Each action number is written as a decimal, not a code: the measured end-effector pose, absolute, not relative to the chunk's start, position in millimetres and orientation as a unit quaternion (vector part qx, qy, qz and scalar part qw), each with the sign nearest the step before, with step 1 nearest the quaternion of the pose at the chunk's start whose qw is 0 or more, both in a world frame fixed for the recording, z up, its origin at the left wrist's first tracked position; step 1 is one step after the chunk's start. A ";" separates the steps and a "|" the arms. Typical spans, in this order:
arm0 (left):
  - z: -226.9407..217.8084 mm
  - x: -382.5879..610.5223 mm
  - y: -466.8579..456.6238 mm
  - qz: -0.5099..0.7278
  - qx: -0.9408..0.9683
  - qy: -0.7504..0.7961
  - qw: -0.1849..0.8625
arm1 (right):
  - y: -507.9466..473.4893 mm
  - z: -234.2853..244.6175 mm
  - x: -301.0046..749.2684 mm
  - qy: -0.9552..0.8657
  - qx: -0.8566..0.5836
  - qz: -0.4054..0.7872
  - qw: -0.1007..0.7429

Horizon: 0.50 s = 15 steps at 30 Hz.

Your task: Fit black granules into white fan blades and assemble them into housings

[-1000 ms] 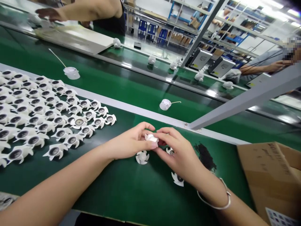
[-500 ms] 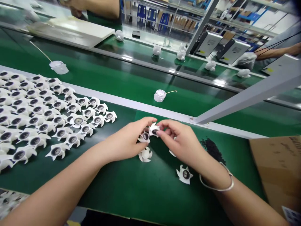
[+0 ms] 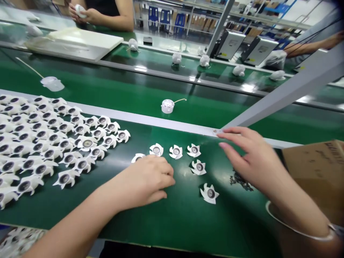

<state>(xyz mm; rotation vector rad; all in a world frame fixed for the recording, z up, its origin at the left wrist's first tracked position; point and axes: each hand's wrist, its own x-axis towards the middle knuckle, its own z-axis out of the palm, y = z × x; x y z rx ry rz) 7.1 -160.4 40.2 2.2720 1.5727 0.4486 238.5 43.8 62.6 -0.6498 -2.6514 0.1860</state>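
Note:
My left hand [image 3: 147, 179] is palm down low over the green tabletop with its fingers curled; whatever is under or in them is hidden. Just beyond it lie white fan wheels with dark round hubs, one [image 3: 156, 149] close to the knuckles and another [image 3: 138, 157] partly covered by the hand. Several more, such as a fan wheel [image 3: 199, 167] and a nearer fan wheel [image 3: 209, 193], lie between my hands. My right hand [image 3: 249, 154] hovers with thumb and fingers apart, holding nothing, above a heap of small dark parts [image 3: 240, 180].
Many fan wheels [image 3: 49, 154] cover the left tabletop. A cardboard box [image 3: 317, 175] stands at right, near a slanted grey post [image 3: 268, 96]. Beyond the white rail [image 3: 145, 120], a round white housing with a wire [image 3: 167, 106] sits on the green belt. Co-workers' arms show across the line.
My hands have parted: the left came nearer and left, the right moved right toward the dark heap. The fan wheels they held together are no longer between them; several now lie in a row.

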 end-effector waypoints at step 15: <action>10.7 22.1 -175.7 0.165 0.788 0.592 0.034 | 26.0 12.0 345.3 -0.957 -0.266 0.050 0.107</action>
